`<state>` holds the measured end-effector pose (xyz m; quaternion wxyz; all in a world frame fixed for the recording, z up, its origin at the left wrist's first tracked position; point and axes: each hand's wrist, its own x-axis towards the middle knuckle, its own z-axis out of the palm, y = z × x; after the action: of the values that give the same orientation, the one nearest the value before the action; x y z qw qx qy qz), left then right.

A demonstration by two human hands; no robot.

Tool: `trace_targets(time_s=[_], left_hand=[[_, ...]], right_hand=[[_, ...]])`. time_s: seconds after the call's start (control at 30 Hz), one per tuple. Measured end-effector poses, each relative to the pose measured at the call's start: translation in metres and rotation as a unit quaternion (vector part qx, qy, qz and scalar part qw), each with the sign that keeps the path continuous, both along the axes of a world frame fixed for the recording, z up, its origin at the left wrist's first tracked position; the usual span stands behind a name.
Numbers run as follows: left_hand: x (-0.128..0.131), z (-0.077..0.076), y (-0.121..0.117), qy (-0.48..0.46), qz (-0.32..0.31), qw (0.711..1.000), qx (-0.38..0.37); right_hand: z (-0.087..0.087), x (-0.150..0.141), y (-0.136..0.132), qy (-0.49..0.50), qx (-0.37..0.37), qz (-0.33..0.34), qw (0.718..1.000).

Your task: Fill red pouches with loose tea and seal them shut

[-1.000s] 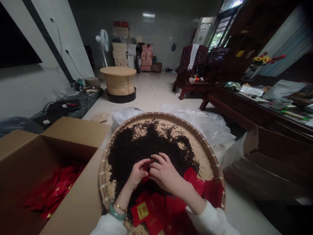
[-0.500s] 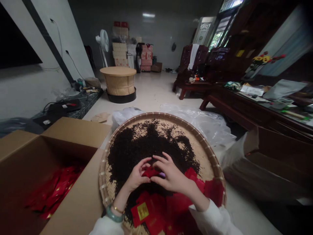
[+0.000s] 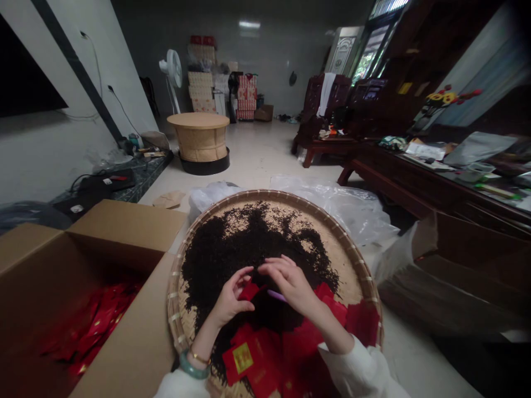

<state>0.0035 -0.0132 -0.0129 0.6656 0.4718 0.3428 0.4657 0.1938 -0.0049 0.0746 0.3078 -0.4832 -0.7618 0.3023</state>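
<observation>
My left hand [image 3: 230, 298] holds a small red packet [image 3: 249, 291] between its curved fingers and thumb, above a pile of dark dried leaves that looks like loose tea [image 3: 232, 249]. To its right, my right hand [image 3: 290, 282] has its fingers stretched forward and bent a little, off the packet. Just under that palm lies a slim purple thing [image 3: 276, 296], partly hidden, perhaps a handle. More red packets [image 3: 265, 354], one with a gold square, lie in the near part of the round bamboo tray [image 3: 365, 271] beneath my forearms.
An open cardboard box [image 3: 136, 298] with many red packets stands at left. Clear plastic sheeting [image 3: 332, 199] lies beyond the tray. At right are a bag-lined carton [image 3: 415, 260] and a dark wooden table [image 3: 385, 171]. A round drum-like stand [image 3: 199, 138] stands ahead.
My right hand has let go of the red packet and drawn slightly away, its fingers straightening. The packet stays in my left hand, and more of the purple thing shows.
</observation>
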Motion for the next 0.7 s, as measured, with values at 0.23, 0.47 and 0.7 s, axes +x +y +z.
trace_targets(time_s=[0.23,0.47,0.7], left_hand=[[0.002,0.008,-0.003,-0.037,-0.046,0.998,-0.018],[0.008,0.007,-0.012,-0.114,-0.092,0.976,-0.162],[0.015,0.011,-0.014,-0.144,-0.066,0.959,-0.235]], right_hand=[[0.019,0.005,0.005,-0.011,0.066,0.117,0.991],[0.008,-0.004,0.017,0.096,0.011,-0.025,0.995],[-0.011,0.002,0.011,0.067,-0.041,0.037,0.996]])
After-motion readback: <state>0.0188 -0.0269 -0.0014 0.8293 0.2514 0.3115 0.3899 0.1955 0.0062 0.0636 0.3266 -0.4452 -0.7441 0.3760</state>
